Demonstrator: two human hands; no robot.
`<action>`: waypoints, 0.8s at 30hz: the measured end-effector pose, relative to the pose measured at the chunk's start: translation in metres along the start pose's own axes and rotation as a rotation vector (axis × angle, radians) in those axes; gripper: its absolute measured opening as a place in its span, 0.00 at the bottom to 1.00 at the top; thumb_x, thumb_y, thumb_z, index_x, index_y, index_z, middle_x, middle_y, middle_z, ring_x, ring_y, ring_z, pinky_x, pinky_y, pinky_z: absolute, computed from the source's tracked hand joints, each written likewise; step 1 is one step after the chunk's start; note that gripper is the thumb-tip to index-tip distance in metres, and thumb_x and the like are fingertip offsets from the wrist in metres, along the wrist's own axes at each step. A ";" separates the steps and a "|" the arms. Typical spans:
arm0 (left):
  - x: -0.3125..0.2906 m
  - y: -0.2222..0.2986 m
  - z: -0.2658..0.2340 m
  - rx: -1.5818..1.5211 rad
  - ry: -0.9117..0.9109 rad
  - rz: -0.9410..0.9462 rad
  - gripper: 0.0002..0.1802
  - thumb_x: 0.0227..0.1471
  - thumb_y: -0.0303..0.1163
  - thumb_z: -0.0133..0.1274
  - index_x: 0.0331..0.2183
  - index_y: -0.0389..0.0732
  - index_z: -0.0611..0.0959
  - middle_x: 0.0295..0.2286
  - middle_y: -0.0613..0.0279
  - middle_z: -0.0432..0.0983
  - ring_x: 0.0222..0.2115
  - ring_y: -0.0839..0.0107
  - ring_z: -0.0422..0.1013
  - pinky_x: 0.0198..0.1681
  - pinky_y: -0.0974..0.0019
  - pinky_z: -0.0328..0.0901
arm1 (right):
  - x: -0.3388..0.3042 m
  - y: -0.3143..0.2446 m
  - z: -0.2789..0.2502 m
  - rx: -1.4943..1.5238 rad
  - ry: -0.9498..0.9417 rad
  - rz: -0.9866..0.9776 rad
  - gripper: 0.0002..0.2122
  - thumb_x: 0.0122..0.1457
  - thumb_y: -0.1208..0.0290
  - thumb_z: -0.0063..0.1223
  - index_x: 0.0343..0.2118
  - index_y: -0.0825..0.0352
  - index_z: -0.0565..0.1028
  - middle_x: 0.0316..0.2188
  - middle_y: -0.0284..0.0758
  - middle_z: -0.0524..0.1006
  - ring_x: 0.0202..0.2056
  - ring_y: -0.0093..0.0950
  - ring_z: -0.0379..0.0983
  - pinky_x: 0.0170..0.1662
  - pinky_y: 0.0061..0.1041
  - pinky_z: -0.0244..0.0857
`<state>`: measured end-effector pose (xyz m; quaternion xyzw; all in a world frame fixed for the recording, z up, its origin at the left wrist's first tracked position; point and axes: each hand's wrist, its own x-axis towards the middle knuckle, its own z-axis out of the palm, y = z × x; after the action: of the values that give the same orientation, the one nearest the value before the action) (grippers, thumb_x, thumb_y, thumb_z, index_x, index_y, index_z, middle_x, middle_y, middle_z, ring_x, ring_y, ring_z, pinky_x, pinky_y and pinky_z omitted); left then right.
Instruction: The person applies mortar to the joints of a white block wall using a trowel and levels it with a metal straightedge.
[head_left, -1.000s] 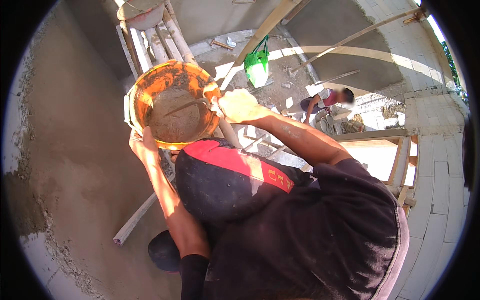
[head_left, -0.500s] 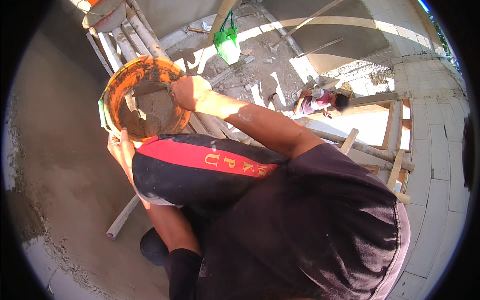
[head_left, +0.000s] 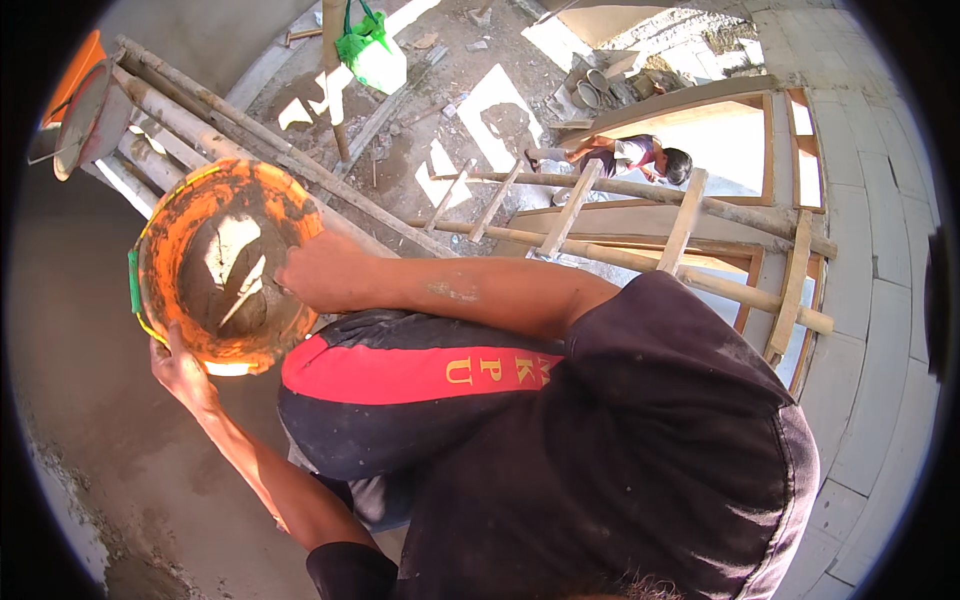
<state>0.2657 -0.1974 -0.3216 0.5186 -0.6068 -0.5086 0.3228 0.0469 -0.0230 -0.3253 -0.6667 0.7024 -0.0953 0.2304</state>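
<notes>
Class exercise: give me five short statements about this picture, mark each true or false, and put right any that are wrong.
1. The orange bucket has wet-looking mortar inside. True.
2. The left hand is inside the bucket. False: it is at the bucket's outer edge.
3. The right hand is at the bucket's right side. True.
4. The bag on the far side is blue. False: it is green.
5. A ladder lies to the left of the bucket. False: it is to the right.

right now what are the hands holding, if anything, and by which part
Left hand: the orange bucket, by the rim at its lower left. Right hand: apparently a trowel, by its handle, though the hand hides the grip.
</notes>
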 end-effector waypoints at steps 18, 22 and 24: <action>-0.039 -0.003 0.038 -0.024 0.235 0.184 0.20 0.57 0.44 0.62 0.42 0.38 0.85 0.40 0.66 0.77 0.40 0.77 0.68 0.48 0.67 0.63 | 0.038 0.070 -0.030 -0.291 0.005 0.032 0.14 0.62 0.63 0.52 0.46 0.65 0.68 0.26 0.46 0.77 0.29 0.45 0.79 0.32 0.45 0.74; -0.058 -0.001 0.041 -0.337 0.140 0.084 0.18 0.59 0.39 0.60 0.47 0.38 0.83 0.33 0.75 0.74 0.36 0.82 0.64 0.44 0.73 0.60 | -0.014 0.036 -0.026 -0.196 -0.221 -0.117 0.10 0.60 0.69 0.49 0.41 0.67 0.68 0.29 0.45 0.77 0.30 0.46 0.78 0.34 0.44 0.72; -0.065 -0.011 0.035 -0.385 0.169 0.057 0.13 0.58 0.35 0.61 0.43 0.39 0.83 0.30 0.78 0.71 0.32 0.85 0.62 0.38 0.76 0.58 | -0.019 0.061 -0.022 -0.204 -0.082 -0.236 0.12 0.60 0.66 0.51 0.42 0.66 0.68 0.29 0.45 0.77 0.30 0.47 0.78 0.34 0.45 0.72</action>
<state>0.2532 -0.1243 -0.3326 0.4706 -0.4838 -0.5605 0.4798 -0.0172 -0.0027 -0.3293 -0.7679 0.6151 -0.0226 0.1774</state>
